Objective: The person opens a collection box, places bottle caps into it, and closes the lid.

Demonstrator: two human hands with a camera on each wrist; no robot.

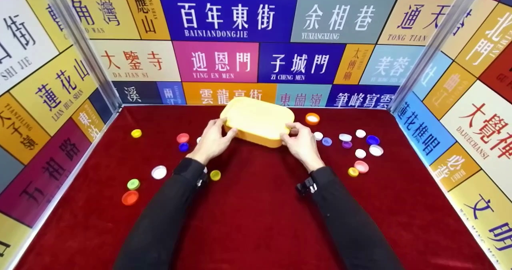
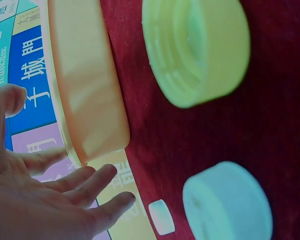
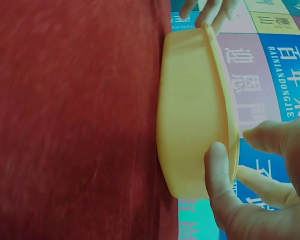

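Observation:
A yellow plastic food box (image 1: 258, 122) with a pale flat top is at the back of the red-covered table, a little skewed. My left hand (image 1: 214, 140) is at its left end. In the left wrist view, the left fingers (image 2: 90, 182) stretch out at the box end, and the thumb stands apart from its side. At the right corner, my right hand (image 1: 300, 144) pinches the box, one digit against the side wall and others near the rim. A yellow-green bottle cap (image 2: 195, 50) and a white cap (image 2: 227, 205) appear near the left hand.
Loose plastic caps lie on both sides, among them a red one (image 1: 130, 197), a green one (image 1: 133, 184) and a white one (image 1: 159, 172) at left. An orange cap (image 1: 312, 119) and a blue one (image 1: 373, 140) lie at right. Printed panels (image 1: 218, 62) enclose the table.

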